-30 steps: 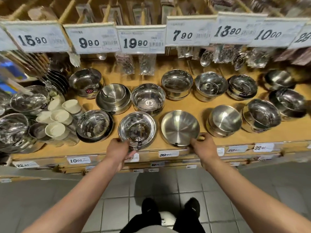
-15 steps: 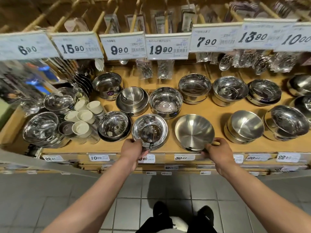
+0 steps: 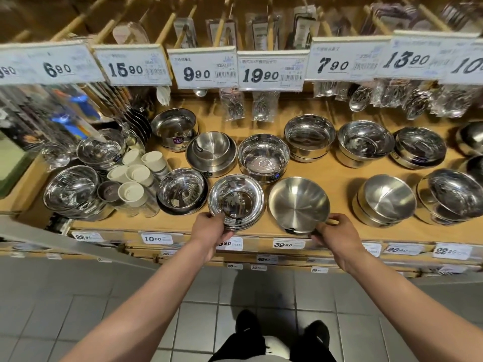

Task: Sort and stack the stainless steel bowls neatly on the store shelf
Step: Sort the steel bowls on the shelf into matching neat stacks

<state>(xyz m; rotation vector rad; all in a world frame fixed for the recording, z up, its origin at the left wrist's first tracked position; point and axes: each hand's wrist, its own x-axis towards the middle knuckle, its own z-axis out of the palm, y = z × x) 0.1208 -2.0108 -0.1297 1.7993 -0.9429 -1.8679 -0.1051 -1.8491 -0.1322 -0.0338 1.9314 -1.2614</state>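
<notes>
Presently, at the far left of the shelf [image 3: 183, 226], mirror-finish bowl stacks [image 3: 70, 189] crowd against white-lidded cups [image 3: 136, 176], probably grouped by type above their price tags. Left hand [image 3: 213, 229] curls its fingers around the near rim of the polished bowl stack [image 3: 236, 201] at the front edge, likely to square that stack over its tag. Right hand [image 3: 337, 231] pinches the near rim of the brushed bowl [image 3: 299, 205], which sits tilted just beside the polished stack; the grip at the lip suits turning or lifting it. Further right, the nested brushed bowls [image 3: 384, 202] sit tilted and look like its matching pile.
</notes>
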